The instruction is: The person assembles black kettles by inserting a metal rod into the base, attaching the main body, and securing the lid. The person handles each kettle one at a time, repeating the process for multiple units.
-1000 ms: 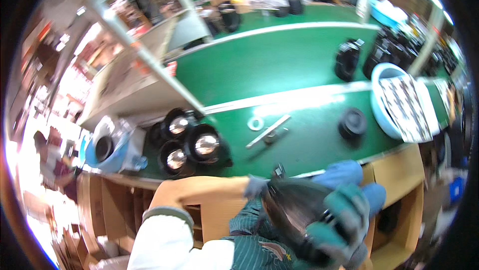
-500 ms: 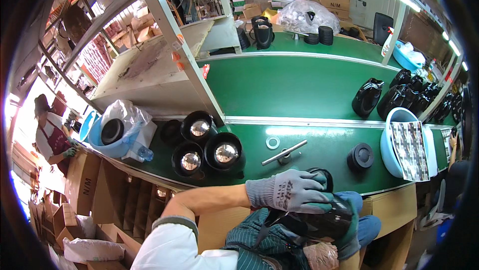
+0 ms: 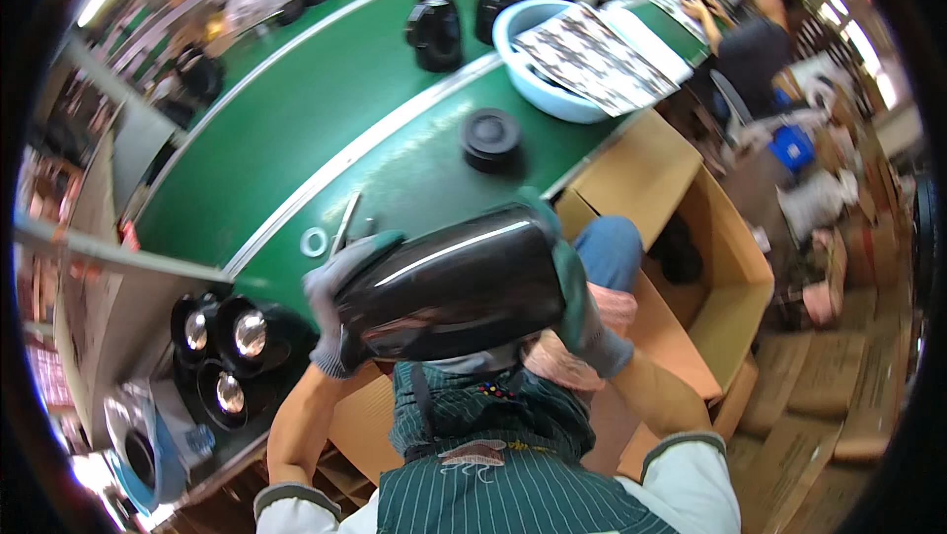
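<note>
A glossy black jug (image 3: 459,283) lies sideways in the air above my lap, its long side facing up. My left hand (image 3: 340,302), in a grey glove, grips one end. My right hand (image 3: 580,307), in a grey and green glove, clasps the other end. Just beyond the jug on the green bench lie a metal rod (image 3: 345,223), partly hidden, and a pale ring (image 3: 314,242). Farther off sits a stack of round black lids (image 3: 490,138). Left of my left hand stand several black open vessels (image 3: 250,334) with silvery insides.
A light blue basin (image 3: 533,90) with a patterned sheet (image 3: 597,56) stands at the bench edge. Beyond are more black jugs (image 3: 434,29). An open cardboard box (image 3: 725,278) is at my right. Another person (image 3: 760,46) sits farther right. A blue tub (image 3: 163,465) is lower left.
The view has swung to the right. The jug, earlier low in my lap under my left hand, is now raised and turned sideways, with both hands on it.
</note>
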A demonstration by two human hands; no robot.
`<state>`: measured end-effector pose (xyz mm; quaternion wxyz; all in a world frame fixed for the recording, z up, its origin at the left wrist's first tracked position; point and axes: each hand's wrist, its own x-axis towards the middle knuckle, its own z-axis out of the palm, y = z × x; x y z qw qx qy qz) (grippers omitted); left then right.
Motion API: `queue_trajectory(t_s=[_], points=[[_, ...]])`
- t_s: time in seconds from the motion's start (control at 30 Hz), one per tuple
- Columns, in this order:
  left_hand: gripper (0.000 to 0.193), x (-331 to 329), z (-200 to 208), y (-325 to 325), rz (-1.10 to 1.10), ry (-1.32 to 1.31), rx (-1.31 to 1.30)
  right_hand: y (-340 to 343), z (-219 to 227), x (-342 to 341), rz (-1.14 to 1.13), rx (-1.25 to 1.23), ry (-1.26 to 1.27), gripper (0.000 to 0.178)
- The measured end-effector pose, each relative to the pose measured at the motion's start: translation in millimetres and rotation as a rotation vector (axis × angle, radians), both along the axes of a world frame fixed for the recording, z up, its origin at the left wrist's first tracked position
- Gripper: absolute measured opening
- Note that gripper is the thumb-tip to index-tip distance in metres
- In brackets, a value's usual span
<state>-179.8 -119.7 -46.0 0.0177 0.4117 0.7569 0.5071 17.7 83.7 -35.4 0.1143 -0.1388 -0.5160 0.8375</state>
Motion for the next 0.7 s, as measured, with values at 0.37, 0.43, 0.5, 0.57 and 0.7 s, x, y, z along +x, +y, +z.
queue_trajectory(t_s=[0.37, 0.43, 0.5, 0.57, 0.7], points=[[0.041, -21.4, -136.9, -38.2, -0.031, -0.61, 0.214, 19.8, 3.9, 2.5, -0.071, 1.001, 0.514, 0.093], [0.039, -23.2, -135.5, -34.1, -0.039, -0.736, 0.202, 13.7, -4.0, 7.2, -0.089, 0.881, 0.472, 0.093], [0.035, -23.3, -95.7, -12.1, -0.128, -0.561, 0.099, 5.5, -18.2, 14.7, -0.119, 0.596, 0.383, 0.092], [0.031, -3.9, -20.3, 11.3, -0.074, -0.342, -0.023, -1.9, -31.0, 17.1, -0.131, 0.241, 0.324, 0.092], [0.032, 1.4, 24.6, 30.4, -0.244, 0.307, -0.104, 0.0, -49.5, 18.6, -0.17, -0.111, 0.232, 0.091]])
